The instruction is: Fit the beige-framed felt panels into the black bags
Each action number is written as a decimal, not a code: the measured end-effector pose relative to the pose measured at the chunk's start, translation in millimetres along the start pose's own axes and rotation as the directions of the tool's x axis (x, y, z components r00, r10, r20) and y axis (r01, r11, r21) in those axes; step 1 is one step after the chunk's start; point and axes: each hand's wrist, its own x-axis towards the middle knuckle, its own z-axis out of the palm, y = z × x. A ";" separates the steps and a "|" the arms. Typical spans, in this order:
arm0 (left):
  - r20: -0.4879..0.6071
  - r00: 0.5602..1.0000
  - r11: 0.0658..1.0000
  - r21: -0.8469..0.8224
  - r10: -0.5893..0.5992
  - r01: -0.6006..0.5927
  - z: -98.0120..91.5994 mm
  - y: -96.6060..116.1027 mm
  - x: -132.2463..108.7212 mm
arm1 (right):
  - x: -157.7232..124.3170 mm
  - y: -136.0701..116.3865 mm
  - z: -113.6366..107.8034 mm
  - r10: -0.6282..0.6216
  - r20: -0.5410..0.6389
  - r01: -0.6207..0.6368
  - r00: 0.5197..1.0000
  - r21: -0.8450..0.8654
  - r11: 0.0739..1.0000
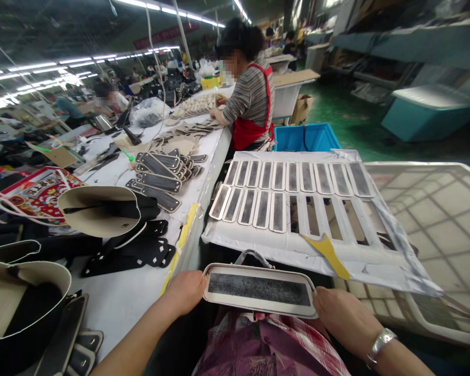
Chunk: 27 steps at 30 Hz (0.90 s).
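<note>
A flat oblong piece (258,289), cream-edged with a dark grey middle, lies crosswise just above my lap. My left hand (186,291) grips its left end with the fingers curled under. At its right end my right hand (342,316) holds it, a watch on the wrist. Just beyond stands a white board (282,245) carrying two rows of the same kind of pieces (262,208); several slots on its right side are bare. A yellow curved strip (329,253) lies on the board's near edge.
A white worktable (125,297) on the left holds cream and black bag parts (102,209) and stacked dark strips (160,175). A white wire rack (434,219) is on the right. A co-worker in a red apron (250,99) works further along, with a blue bin (305,137) behind.
</note>
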 end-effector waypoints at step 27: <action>-0.159 0.987 0.956 -0.285 0.026 -0.071 27.1 -8.4 -8.5 | 1.7 5.8 -1.8 -0.023 0.035 0.020 0.999 0.070 0.997</action>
